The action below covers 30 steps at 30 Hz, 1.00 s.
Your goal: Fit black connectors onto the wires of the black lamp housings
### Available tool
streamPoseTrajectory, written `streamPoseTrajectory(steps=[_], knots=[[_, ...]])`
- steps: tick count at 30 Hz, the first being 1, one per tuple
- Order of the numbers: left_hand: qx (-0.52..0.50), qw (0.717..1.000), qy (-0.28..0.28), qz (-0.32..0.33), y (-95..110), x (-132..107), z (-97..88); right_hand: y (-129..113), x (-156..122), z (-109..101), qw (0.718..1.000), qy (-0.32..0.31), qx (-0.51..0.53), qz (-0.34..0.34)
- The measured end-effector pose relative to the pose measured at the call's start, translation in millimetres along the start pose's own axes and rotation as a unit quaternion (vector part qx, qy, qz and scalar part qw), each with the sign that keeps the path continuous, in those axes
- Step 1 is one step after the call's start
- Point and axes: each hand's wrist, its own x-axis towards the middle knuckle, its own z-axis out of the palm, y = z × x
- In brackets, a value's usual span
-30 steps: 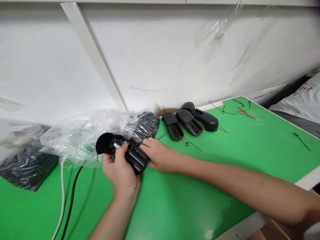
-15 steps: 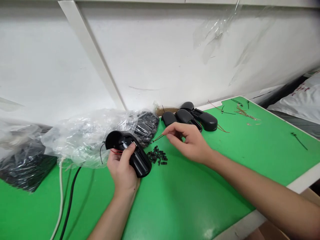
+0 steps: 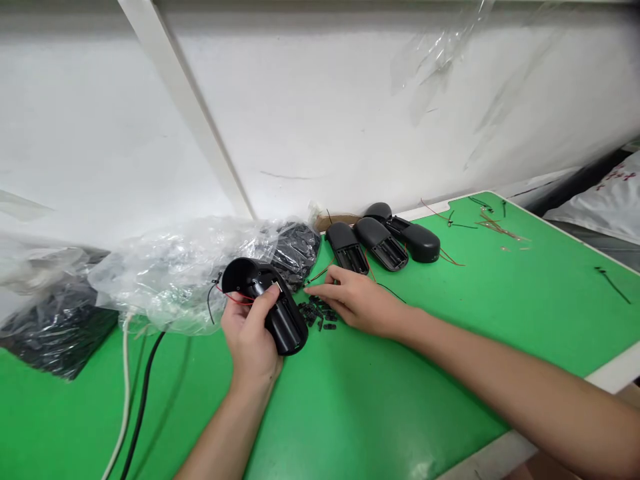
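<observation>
Black plastic housing (image 3: 286, 328), likely light and stiff, best held by its sides, is clasped in the left hand (image 3: 253, 333); the right hand (image 3: 367, 303), fingers slightly parted, nears small parts (image 3: 311, 311), hold unclear.

Bright, diffuse light leaves pale glare low on the green tabletop (image 3: 350, 413) and glints on the clear bag (image 3: 165, 273) and black casing (image 3: 286, 328). Soft shadows lie beside the black cable (image 3: 143, 393); the upper right corner darkens, and detail softens toward the edges.
</observation>
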Motion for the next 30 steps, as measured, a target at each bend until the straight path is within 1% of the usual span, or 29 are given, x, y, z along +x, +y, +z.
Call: streamPoseTrajectory(steps=[4,8,14,16,18,20,23,25,30], knots=[[0.001,1.0,-0.003,0.004,-1.4,0.3,-0.5,1.3,1.3,2.5,1.0,0.016,-0.021,0.006],[0.006,1.0,-0.01,0.013,-3.3,0.5,-1.1,2.1,0.1,4.9,0.999,0.029,-0.012,0.009],[0.011,1.0,-0.017,0.024,-4.5,0.3,-1.5,-0.8,-0.6,3.1,0.999,0.02,0.028,0.031],[0.016,0.999,-0.021,0.027,-4.6,-0.8,-1.4,-3.4,-0.8,0.9,0.998,0.034,0.05,0.03],[0.024,0.999,-0.026,0.032,-4.9,-2.3,-1.2,-7.9,-1.6,-1.6,0.993,0.064,0.088,0.038],[0.034,0.998,-0.03,0.036,-5.5,-3.3,-1.2,-14.4,-2.7,-3.9,0.982,0.095,0.143,0.073],[0.059,0.997,-0.035,0.045,-6.7,-4.3,-2.6,-24.8,-4.0,-5.4,0.952,0.118,0.247,0.134],[0.09,0.994,-0.036,0.053,-7.2,-5.2,-4.1,-29.7,-4.1,-5.4,0.934,0.126,0.298,0.153],[0.159,0.984,-0.041,0.074,-6.0,-10.7,-3.9,-33.6,-2.7,-5.6,0.899,0.14,0.369,0.191]])
